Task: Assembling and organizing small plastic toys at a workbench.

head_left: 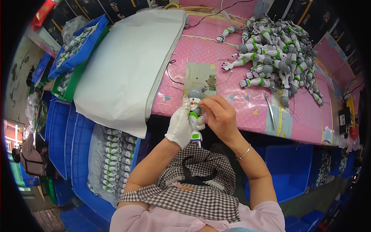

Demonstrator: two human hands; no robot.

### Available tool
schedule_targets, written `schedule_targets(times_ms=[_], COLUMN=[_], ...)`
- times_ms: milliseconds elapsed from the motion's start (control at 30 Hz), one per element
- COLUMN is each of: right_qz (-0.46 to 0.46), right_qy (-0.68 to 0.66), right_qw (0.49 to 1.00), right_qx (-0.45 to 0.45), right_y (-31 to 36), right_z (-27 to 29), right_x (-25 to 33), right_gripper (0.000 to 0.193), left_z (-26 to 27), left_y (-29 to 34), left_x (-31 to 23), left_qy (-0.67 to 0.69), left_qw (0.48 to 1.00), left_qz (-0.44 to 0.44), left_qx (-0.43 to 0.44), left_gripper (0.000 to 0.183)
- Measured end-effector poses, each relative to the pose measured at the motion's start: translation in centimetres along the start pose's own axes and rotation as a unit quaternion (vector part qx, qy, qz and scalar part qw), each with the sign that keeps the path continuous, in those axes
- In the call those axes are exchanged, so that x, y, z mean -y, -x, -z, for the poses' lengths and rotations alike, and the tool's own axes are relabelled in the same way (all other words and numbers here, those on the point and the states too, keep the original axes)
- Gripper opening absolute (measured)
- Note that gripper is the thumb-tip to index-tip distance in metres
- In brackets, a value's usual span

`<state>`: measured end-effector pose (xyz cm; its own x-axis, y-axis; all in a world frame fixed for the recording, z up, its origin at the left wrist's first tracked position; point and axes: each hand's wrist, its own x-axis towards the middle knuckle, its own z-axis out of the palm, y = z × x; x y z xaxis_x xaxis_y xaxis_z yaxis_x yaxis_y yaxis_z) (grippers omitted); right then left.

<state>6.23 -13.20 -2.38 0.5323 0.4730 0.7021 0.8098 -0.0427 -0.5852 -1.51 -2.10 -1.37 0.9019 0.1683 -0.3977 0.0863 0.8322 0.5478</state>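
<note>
at frame centre the gloved left hand (180,123) is clamped round a grey-white-green toy arm (194,116), upright to steady it; the bare right hand (220,116) has fingers pinched together at its upper part – above the pink counter (239,112) edge – pile of toy arms (278,58) upper right.

Red packet (42,13) top left, dark printed boxes (116,7) along the table's far edge

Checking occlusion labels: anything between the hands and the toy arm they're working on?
Nothing visible. The gloved left hand has its grip around the toy arm, held upright at the edge of the pink table. The bare right hand touches its upper part directly. No tool or loose part sits between them.
</note>
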Motion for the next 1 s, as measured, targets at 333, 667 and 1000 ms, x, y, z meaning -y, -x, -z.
schedule_targets(times_ms=[333, 667, 1000], right_qz=[-0.001, -0.016, -0.036], right_qy=[0.021, 0.028, 0.028], right_qw=[1.0, 0.999, 0.999], right_qx=[-0.019, -0.018, -0.02], right_y=[-0.45, -0.31, -0.19], right_z=[-0.21, -0.43, -0.28], right_x=[0.51, 0.85, 0.85], right_gripper=[0.016, 0.014, 0.012], left_z=[-0.02, 0.46, 0.36], left_y=[0.09, -0.07, -0.03], left_x=[0.06, -0.08, -0.09], left_qy=[0.016, 0.03, 0.032], left_qw=[1.0, 0.999, 0.999], left_qz=[-0.009, 0.007, 0.005], left_qx=[0.019, 0.013, 0.019], left_gripper=[0.039, 0.036, 0.037])
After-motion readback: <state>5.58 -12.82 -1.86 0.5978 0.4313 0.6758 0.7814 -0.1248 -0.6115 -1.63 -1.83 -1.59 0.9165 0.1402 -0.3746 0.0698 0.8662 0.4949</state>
